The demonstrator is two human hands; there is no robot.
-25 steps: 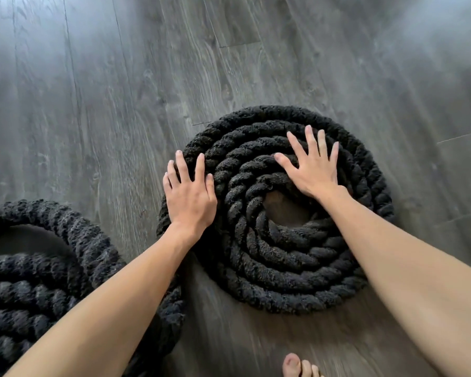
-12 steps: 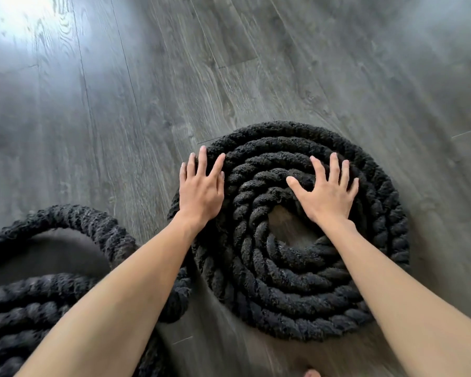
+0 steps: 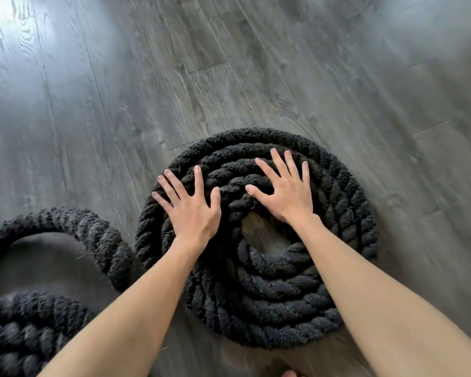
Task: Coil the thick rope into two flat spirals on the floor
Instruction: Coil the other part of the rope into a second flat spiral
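Observation:
A thick black twisted rope lies coiled in a flat spiral [image 3: 337, 213] on the grey wooden floor, with a small bare patch of floor at its centre. My left hand [image 3: 191, 208] presses flat on the spiral's left side, fingers spread and straight. On the inner turns at the upper middle, my right hand [image 3: 286, 191] also lies flat with fingers spread. From the spiral's left edge the rope runs on in a loose loop [image 3: 93, 229] toward a second heap of turns [image 3: 25, 327] at the bottom left.
Grey wood-plank floor [image 3: 256, 63] stretches all around the spiral, with a bright glare at the top left. A toe [image 3: 290, 373] shows at the bottom edge, just below the spiral.
My left hand has slid from the spiral's outer left edge onto its turns and spread its fingers. The right hand stays on the inner turns. The view has tilted, shifting the rope lower.

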